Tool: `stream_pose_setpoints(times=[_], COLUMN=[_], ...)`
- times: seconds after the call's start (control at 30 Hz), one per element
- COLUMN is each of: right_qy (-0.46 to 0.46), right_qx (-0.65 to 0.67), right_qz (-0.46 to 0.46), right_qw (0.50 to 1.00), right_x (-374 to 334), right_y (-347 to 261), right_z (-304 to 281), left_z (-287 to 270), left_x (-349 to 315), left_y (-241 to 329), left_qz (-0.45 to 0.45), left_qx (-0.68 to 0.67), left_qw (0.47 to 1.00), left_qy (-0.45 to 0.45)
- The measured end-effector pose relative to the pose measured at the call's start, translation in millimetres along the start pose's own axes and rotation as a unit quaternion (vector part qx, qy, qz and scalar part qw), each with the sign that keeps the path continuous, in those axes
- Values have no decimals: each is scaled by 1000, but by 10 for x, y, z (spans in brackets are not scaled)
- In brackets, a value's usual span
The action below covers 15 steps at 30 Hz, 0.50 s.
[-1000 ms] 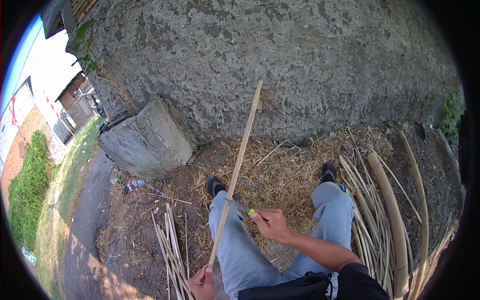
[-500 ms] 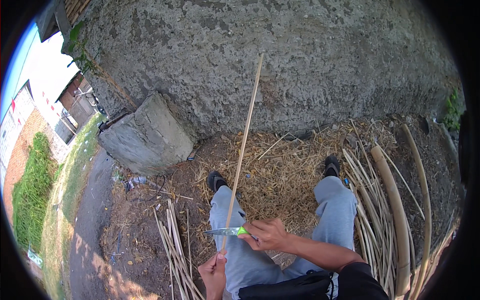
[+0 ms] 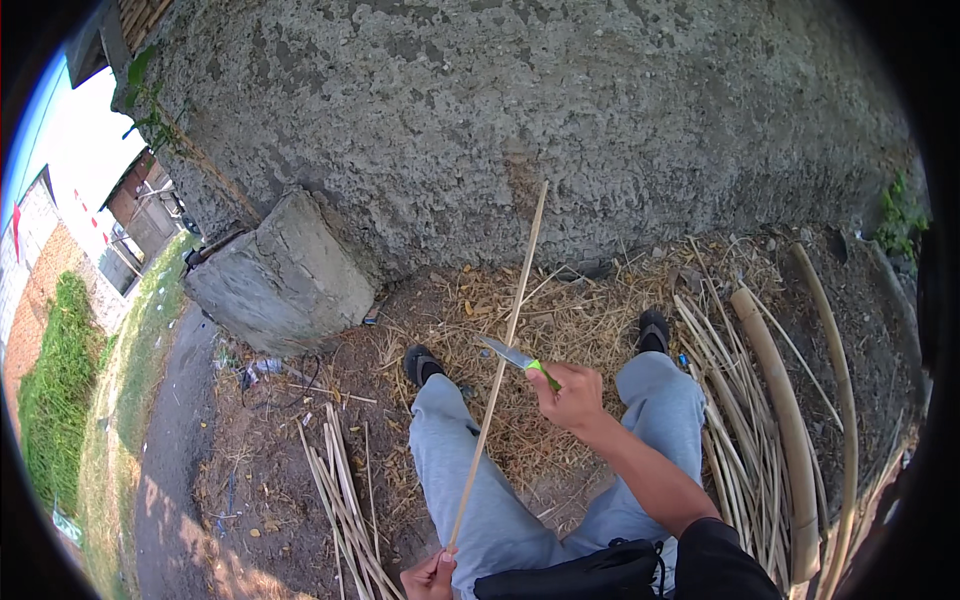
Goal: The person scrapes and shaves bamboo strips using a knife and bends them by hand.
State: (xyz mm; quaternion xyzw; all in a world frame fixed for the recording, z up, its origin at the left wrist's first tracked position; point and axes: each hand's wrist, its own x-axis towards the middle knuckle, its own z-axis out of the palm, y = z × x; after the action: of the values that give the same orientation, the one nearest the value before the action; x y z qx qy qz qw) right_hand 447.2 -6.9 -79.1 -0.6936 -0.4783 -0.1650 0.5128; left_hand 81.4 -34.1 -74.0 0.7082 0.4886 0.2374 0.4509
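My left hand point(image 3: 430, 577) is closed on the near end of a long, thin bamboo strip point(image 3: 487, 410), low at the picture's bottom edge. The strip slants up and away in front of the grey wall. In my right hand point(image 3: 574, 393) is a knife point(image 3: 512, 354) with a green handle, gripped in a closed fist. Its blade points left and crosses the strip at about the middle of its length. Whether the edge touches the strip I cannot tell for sure.
Split bamboo strips point(image 3: 745, 440) and a thick bamboo pole point(image 3: 785, 430) lie on the right. A smaller bundle of strips point(image 3: 345, 505) lies on the left. A concrete block point(image 3: 285, 280) stands against the rough wall point(image 3: 560, 110). Shavings point(image 3: 540, 420) cover the ground between my feet.
My right hand with the knife has moved up and away along the strip. My left hand has drawn down and back, and the strip's far end now sits lower.
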Motion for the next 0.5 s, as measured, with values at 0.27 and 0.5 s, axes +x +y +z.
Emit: stream_pose_setpoints(times=[0.27, 0.5], right_qy=[11, 12], right_qx=[-55, -67], right_qz=[108, 190], right_qw=[993, 979], right_x=[215, 274], right_y=[395, 479], right_z=[-150, -81], left_z=[-456, -672], left_x=[-394, -578], left_y=[-36, -11], left_qz=[10, -3], left_qx=[-5, 24], left_qw=[999, 1000], left_qy=[-36, -19])
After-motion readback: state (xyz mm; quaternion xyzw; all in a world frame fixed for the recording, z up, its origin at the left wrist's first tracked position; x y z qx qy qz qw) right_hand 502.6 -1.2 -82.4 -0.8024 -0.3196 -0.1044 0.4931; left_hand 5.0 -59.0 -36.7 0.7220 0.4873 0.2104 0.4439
